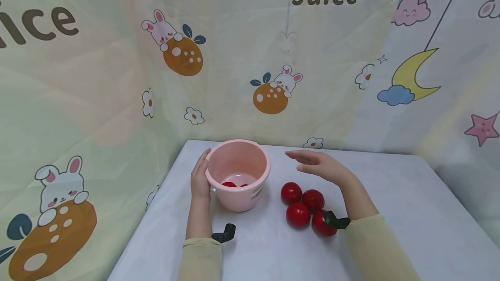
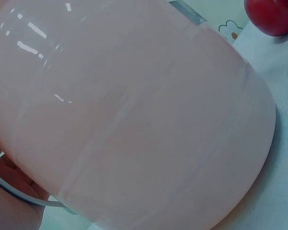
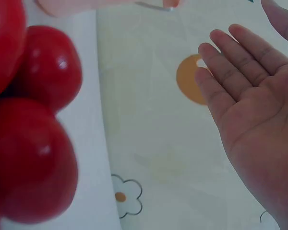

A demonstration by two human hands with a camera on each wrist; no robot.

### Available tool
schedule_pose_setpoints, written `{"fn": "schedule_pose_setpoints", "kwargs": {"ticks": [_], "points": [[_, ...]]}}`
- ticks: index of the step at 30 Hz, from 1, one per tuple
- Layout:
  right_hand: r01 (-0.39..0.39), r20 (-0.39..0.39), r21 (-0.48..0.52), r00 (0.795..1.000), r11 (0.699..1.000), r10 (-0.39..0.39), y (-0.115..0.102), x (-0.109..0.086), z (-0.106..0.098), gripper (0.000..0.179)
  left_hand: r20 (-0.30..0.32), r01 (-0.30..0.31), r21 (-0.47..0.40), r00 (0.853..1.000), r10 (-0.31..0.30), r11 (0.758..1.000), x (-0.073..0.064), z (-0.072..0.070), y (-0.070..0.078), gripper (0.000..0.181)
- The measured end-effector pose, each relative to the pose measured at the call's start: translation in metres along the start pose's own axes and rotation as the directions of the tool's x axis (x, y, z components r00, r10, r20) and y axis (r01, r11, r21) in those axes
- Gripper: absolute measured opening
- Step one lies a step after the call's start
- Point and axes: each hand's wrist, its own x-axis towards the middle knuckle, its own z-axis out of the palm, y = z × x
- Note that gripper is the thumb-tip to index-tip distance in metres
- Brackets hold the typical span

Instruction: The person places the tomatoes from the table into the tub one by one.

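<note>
A pink plastic bucket (image 1: 239, 198) stands upright on the table, with red round things (image 1: 229, 184) partly visible at its bottom. My left hand (image 1: 200, 179) rests against the bucket's left side, its fingers laid along the outer wall. In the left wrist view, that hand (image 2: 17, 201) is mostly hidden beyond the bucket's wall and pale handle (image 2: 26, 197). My right hand (image 1: 321, 166) hovers beyond a cluster of several red tomatoes (image 1: 298, 215), to the bucket's right. Its fingers (image 3: 225, 72) are stretched out and the palm is bare; it touches nothing.
A white cloth covers the table (image 1: 265, 255). Behind it and along the left hangs a printed curtain (image 1: 234, 99) with rabbits, flowers and lettering. A black strap piece (image 1: 224, 233) sits at the left wrist, and another (image 1: 337, 220) at the right wrist overlaps one tomato in view.
</note>
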Motion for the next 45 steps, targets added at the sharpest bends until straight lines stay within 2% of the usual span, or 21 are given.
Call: {"fn": "schedule_pose_setpoints", "kwargs": {"ticks": [13,18,23,34,45], "points": [[-0.093,-0.038,0.001,0.995,0.996,0.093,0.041,-0.036,0.003,0.057,0.005,-0.012,-0.004,1.000,0.012,1.000,-0.001,-0.001,-0.001,0.035],[-0.133,-0.044,0.012,0.990,0.991,0.133,0.064,-0.046,0.009,0.058,0.000,-0.014,-0.002,1.000,0.014,1.000,-0.002,0.000,0.000,0.035],[-0.186,-0.038,0.037,0.982,0.982,0.187,0.085,-0.051,0.019,0.061,-0.001,-0.013,0.008,1.000,0.013,1.000,-0.003,0.000,0.001,0.036],[-0.248,-0.043,0.079,0.967,0.966,0.252,0.110,-0.058,0.030,0.067,0.015,-0.018,0.005,1.000,0.018,1.000,-0.001,0.000,-0.001,0.036],[-0.253,-0.046,0.063,0.966,0.965,0.256,0.119,-0.060,0.034,0.065,0.005,-0.019,0.003,1.000,0.019,1.000,-0.001,-0.001,-0.002,0.035]]}}
